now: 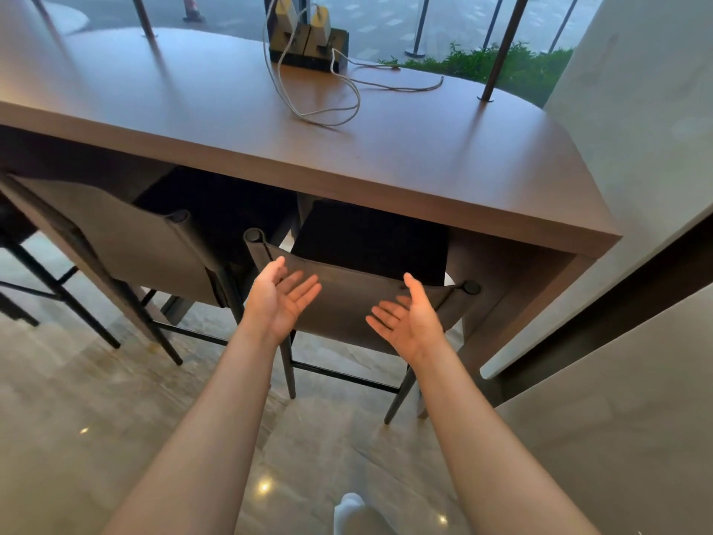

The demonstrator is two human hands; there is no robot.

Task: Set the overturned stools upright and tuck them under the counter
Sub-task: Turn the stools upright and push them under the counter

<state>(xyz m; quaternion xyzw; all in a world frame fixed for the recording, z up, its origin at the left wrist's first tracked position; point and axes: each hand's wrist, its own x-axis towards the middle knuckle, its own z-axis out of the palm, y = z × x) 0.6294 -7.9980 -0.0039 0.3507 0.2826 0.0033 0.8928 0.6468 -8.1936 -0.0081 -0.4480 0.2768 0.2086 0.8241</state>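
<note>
Hovering my left hand (278,299) and right hand (407,317) spread, empty, beside the stool (347,303); a hard shove risks knocking the bench (386,156).

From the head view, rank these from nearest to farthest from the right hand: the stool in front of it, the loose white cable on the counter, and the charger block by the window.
From the right hand:
1. Stool, its backrest just beyond the fingers.
2. White cable, looped mid-counter.
3. Charger block, at the counter's far edge by the window.
</note>
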